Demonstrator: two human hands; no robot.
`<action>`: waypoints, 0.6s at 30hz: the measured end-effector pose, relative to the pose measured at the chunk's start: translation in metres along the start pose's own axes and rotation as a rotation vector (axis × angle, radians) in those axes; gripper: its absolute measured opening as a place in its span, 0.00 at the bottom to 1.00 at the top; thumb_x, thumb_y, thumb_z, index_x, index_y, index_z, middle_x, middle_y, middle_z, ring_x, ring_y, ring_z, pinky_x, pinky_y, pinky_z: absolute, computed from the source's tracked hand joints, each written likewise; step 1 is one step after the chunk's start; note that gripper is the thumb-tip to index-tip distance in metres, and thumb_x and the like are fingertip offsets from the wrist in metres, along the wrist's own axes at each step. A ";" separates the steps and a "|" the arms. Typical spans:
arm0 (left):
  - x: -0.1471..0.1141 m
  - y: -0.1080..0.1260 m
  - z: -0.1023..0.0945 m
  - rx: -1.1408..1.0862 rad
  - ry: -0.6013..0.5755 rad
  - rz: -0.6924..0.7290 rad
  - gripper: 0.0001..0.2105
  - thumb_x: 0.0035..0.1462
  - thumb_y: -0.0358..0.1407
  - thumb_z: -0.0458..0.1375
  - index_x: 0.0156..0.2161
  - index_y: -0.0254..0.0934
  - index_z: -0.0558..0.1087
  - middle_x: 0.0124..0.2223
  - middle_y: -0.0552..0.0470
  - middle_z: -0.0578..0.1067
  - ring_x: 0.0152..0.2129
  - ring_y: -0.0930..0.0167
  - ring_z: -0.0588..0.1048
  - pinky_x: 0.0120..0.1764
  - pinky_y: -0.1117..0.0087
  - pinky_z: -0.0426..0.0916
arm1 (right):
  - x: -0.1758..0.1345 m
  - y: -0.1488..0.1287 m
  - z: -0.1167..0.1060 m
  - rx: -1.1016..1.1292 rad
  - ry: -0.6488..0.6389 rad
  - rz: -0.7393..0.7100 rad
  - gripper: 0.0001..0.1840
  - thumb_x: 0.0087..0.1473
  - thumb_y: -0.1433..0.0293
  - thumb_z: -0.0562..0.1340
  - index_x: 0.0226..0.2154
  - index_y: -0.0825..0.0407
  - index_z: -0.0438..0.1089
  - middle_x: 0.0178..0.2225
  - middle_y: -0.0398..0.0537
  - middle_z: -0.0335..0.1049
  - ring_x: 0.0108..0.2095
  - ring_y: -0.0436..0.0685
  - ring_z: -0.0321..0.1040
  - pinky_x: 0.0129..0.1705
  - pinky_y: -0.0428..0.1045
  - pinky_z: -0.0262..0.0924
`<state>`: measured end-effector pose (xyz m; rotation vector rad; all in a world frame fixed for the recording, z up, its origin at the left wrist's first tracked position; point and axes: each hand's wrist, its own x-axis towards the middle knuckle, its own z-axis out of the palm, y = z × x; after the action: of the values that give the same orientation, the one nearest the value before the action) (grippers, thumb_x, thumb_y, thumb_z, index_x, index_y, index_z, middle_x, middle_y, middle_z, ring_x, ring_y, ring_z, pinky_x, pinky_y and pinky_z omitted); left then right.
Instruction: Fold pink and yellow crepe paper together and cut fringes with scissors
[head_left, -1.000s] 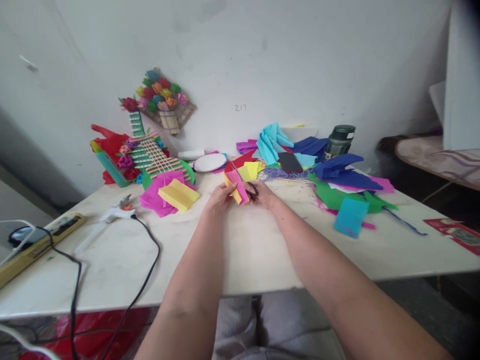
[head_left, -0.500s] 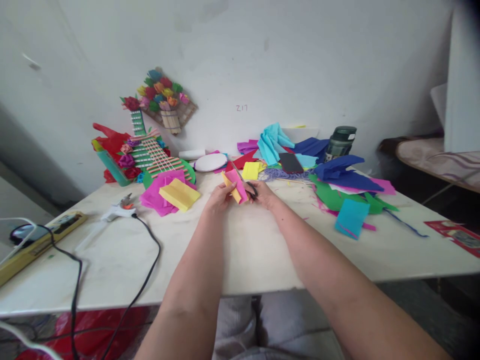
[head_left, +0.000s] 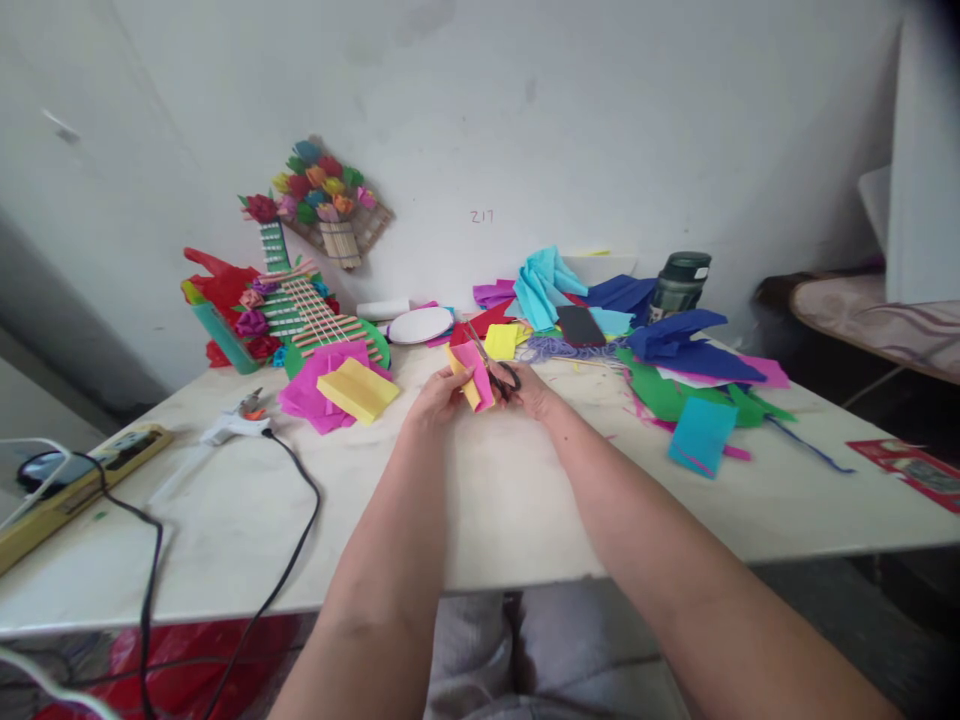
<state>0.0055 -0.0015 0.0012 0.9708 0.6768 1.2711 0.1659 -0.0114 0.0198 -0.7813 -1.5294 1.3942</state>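
Over the middle of the white table, my left hand (head_left: 441, 393) grips a folded piece of pink and yellow crepe paper (head_left: 475, 378) between thumb and fingers. A pair of scissors (head_left: 505, 378) with dark handles is held in my right hand (head_left: 529, 390), its blades along the right edge of the paper and pointing away from me. Whether the blades touch the paper is hard to make out. Behind the hands lies a small yellow paper piece (head_left: 505, 341). To the left, a folded yellow sheet (head_left: 358, 390) rests on magenta crepe paper (head_left: 322, 388).
At left stand a paper-flower guitar craft (head_left: 289, 300), a hot glue gun (head_left: 238, 418) with a black cord, and a yellow power strip (head_left: 82, 485). Blue paper (head_left: 686, 345), a phone (head_left: 580, 326) and a dark green bottle (head_left: 679, 284) sit at back right.
The scissors have swung slightly, with their handles now further apart and more visible right of the paper. Both hands stay almost in place.
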 end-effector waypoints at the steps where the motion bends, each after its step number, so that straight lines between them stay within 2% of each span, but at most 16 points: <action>1: 0.000 0.000 0.000 -0.001 0.004 -0.004 0.08 0.43 0.29 0.63 0.32 0.28 0.74 0.28 0.46 0.76 0.23 0.72 0.73 0.31 0.73 0.67 | 0.000 0.000 0.000 0.004 0.006 0.003 0.22 0.41 0.51 0.61 0.20 0.54 0.62 0.12 0.39 0.60 0.11 0.45 0.54 0.12 0.42 0.46; 8: -0.002 0.001 0.001 0.020 0.010 -0.009 0.08 0.42 0.29 0.64 0.31 0.28 0.74 0.27 0.47 0.76 0.22 0.73 0.73 0.31 0.72 0.67 | 0.006 0.006 -0.002 0.043 0.036 0.006 0.20 0.40 0.54 0.64 0.19 0.54 0.62 0.12 0.38 0.58 0.12 0.44 0.52 0.13 0.41 0.47; 14: 0.000 0.000 0.000 0.018 0.011 -0.007 0.08 0.43 0.29 0.64 0.32 0.29 0.74 0.27 0.48 0.76 0.22 0.73 0.73 0.30 0.72 0.67 | 0.008 0.005 0.000 0.049 0.076 -0.002 0.19 0.35 0.57 0.68 0.17 0.55 0.62 0.11 0.37 0.58 0.11 0.43 0.51 0.12 0.41 0.46; 18: 0.000 0.001 -0.002 0.009 0.044 0.003 0.08 0.43 0.29 0.64 0.32 0.29 0.74 0.28 0.47 0.76 0.22 0.73 0.73 0.30 0.72 0.67 | 0.006 0.003 0.000 0.069 0.108 0.035 0.18 0.40 0.57 0.65 0.22 0.55 0.65 0.13 0.37 0.59 0.11 0.43 0.53 0.13 0.41 0.49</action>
<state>0.0031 -0.0005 0.0014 0.9531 0.7159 1.2960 0.1631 -0.0052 0.0183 -0.8310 -1.3836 1.4003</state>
